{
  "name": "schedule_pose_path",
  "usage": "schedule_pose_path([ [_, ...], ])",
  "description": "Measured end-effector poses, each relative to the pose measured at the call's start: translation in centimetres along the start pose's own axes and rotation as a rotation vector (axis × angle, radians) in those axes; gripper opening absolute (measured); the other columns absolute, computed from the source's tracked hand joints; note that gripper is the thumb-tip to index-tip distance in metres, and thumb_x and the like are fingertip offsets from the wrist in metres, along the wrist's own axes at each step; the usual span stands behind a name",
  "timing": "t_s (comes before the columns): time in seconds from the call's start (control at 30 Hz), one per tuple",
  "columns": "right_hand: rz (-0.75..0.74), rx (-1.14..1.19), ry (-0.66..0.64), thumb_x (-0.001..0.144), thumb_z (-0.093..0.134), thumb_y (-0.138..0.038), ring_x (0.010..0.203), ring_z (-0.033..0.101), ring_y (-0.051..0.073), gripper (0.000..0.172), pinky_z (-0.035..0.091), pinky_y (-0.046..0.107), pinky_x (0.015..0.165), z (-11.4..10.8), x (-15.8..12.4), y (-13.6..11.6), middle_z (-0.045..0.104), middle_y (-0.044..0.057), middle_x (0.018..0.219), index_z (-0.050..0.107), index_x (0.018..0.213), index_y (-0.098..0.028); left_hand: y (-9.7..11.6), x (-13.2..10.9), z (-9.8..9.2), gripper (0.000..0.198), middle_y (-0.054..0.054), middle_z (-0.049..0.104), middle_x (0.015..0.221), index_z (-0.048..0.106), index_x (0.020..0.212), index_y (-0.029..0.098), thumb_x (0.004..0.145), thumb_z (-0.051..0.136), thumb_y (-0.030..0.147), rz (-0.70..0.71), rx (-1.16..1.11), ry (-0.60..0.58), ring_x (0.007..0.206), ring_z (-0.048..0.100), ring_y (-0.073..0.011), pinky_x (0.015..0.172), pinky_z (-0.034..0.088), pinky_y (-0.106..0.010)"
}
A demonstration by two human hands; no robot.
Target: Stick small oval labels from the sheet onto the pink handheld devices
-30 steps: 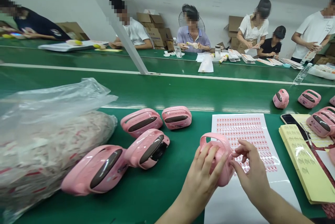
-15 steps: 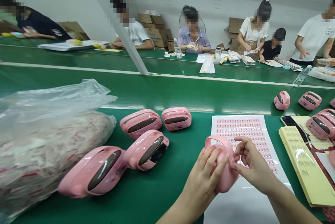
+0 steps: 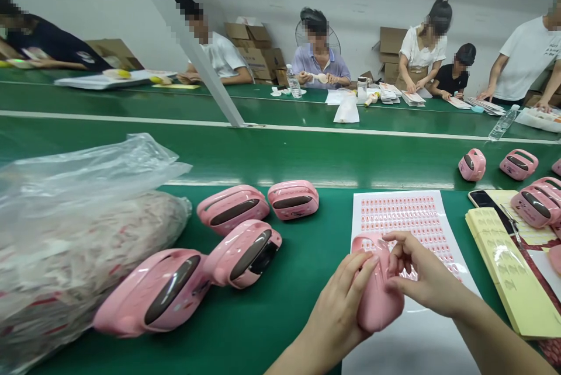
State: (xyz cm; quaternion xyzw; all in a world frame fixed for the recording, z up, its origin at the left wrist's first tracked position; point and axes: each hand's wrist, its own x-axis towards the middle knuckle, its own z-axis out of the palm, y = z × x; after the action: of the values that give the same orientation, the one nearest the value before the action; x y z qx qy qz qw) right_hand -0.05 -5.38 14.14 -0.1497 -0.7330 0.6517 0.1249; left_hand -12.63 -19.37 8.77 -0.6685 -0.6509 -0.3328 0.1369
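My left hand [image 3: 344,299] is wrapped around a pink plastic device [image 3: 379,305] with a loop handle, holding it tilted above a sheet of small red stickers [image 3: 397,208]. At the device's right side is my right hand [image 3: 418,273], its fingers curled and its thumb against the casing. Whatever is between those fingertips is hidden or too small to name. The white sheet lies on the green table [image 3: 302,281], partly covered by my hands. Several matching devices with dark oval windows, including a pink handled device [image 3: 151,293], stand to the left.
A clear plastic bag [image 3: 87,246] full of whitish pieces fills the left side. At right lie a folded yellow sticker sheet [image 3: 508,275], a phone [image 3: 486,202], tweezers [image 3: 511,223] and more pink devices [image 3: 537,205]. Several people work across the table, behind a slanted white post [image 3: 197,48].
The device has tipped and turned slightly in my left hand, showing more of its smooth pink side. My right hand stays at its edge. Across the table, co-workers' arms have shifted.
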Motion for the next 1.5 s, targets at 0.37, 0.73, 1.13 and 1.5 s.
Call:
schedule_pose_path([
  [0.37, 0.069, 0.158, 0.04, 0.064, 0.068, -0.014, 0.059, 0.038, 0.011, 0.064, 0.033, 0.027, 0.061, -0.7, 0.3, -1.5, 0.056, -0.007, 0.066, 0.039, 0.12, -0.021, -0.8, -1.0, 0.7, 0.115, -0.014, 0.052, 0.127, 0.014, 0.143, 0.03, 0.048, 0.076, 0.012, -0.18, -0.172, -0.093, 0.109, 0.057, -0.0329, 0.081, 0.053, -0.042],
  [0.73, 0.169, 0.265, 0.053, 0.057, 0.066, -0.012, 0.052, 0.037, 0.009, 0.066, 0.032, 0.026, 0.058, 0.3, 0.9, -1.2, 0.055, -0.01, 0.061, 0.039, 0.117, -0.019, -0.2, -0.9, 0.3, 0.118, -0.014, 0.05, 0.13, 0.012, 0.142, 0.034, 0.048, 0.079, 0.013, -0.211, -0.299, -0.082, 0.111, 0.056, -0.0338, 0.083, 0.052, -0.045],
  [1.13, 0.094, 0.228, 0.132, 0.061, 0.062, -0.012, 0.056, 0.037, 0.01, 0.058, 0.034, 0.026, 0.06, 1.1, 0.3, -0.8, 0.051, -0.009, 0.063, 0.041, 0.113, -0.022, -0.1, -1.0, 0.3, 0.116, -0.016, 0.051, 0.128, 0.016, 0.142, 0.031, 0.048, 0.081, 0.016, -0.17, -0.293, -0.047, 0.111, 0.057, -0.0344, 0.083, 0.052, -0.045],
  [1.5, 0.02, 0.072, 0.155, 0.066, 0.06, -0.008, 0.056, 0.037, 0.011, 0.056, 0.036, 0.027, 0.061, 1.4, -0.1, -0.4, 0.055, -0.006, 0.07, 0.042, 0.117, -0.022, 0.0, -1.0, 0.0, 0.117, -0.015, 0.048, 0.129, 0.013, 0.144, 0.034, 0.05, 0.079, 0.013, -0.128, -0.278, -0.053, 0.11, 0.056, -0.0344, 0.083, 0.052, -0.045],
])
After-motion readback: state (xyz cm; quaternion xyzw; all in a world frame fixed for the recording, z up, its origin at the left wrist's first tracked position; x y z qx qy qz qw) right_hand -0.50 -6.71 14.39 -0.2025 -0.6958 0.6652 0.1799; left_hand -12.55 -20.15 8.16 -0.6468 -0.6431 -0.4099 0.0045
